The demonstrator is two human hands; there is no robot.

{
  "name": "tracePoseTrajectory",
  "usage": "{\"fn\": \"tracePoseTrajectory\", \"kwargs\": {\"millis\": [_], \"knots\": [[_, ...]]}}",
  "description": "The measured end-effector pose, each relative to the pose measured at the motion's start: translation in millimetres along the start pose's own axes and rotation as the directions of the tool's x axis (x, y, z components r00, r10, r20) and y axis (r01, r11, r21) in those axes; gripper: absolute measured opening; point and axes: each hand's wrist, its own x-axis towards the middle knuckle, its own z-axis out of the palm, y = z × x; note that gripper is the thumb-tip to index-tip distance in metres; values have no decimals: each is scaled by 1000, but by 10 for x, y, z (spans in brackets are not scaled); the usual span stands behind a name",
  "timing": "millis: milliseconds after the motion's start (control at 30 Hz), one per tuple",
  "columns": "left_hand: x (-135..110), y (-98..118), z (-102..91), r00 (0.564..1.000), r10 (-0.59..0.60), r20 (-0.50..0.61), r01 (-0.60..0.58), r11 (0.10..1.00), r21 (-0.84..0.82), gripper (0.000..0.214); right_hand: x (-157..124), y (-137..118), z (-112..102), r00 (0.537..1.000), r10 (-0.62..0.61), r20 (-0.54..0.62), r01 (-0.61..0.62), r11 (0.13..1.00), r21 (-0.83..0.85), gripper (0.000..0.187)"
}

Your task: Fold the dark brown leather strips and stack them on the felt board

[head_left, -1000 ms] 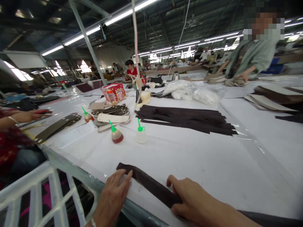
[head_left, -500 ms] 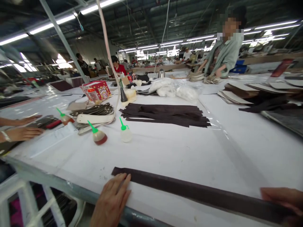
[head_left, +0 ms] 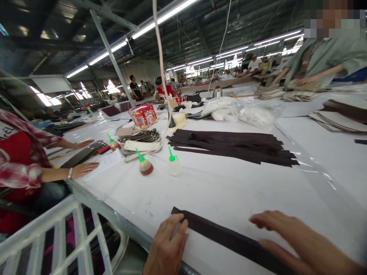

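A long dark brown strip (head_left: 229, 238), which looks like leather or fabric, lies along the near edge of the white-covered table. My left hand (head_left: 168, 244) bends its fingers over the far-left end of the strip and holds it against the tabletop. Over the strip's right part hovers my right hand (head_left: 301, 236), slightly blurred, with fingers stretched out and apart from the thumb. Its forearm side hides the strip's right end. Farther back lies a pile of similar dark strips (head_left: 229, 145).
Squeeze bottles with green nozzles, one clear (head_left: 174, 166) and one with reddish liquid (head_left: 145, 167), stand left of centre. Pale strap pieces (head_left: 142, 146) lie behind them. A co-worker's hand (head_left: 84, 169) rests at left. A white plastic basket (head_left: 83, 225) stands below the table edge.
The view has swung left, so things appear farther right. My right hand has come off the strip's right end and moved in over the strip. My left hand stays at its end.
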Motion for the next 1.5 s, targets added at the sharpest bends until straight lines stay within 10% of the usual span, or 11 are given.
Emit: {"fn": "tracePoseTrajectory", "kwargs": {"millis": [100, 267, 733, 1500], "knots": [[128, -139, -33, 988, -150, 18, 151, 984, -95, 25, 349, -554, 222, 973, -185, 137, 177, 982, 70, 32], [268, -405, 0, 963, -120, 241, 160, 975, -152, 26, 678, -1046, 646, 977, -163, 140, 160, 986, 37, 34], [101, -562, 89, 968, 82, 239, -42, 985, -166, 26, 735, -702, 743, 935, -333, 119, 308, 932, 190, 23], [123, -612, 49, 948, 178, 263, -143, 978, -150, 32, 635, -581, 737, 796, -603, 61, 605, 787, -117, 16]]}}
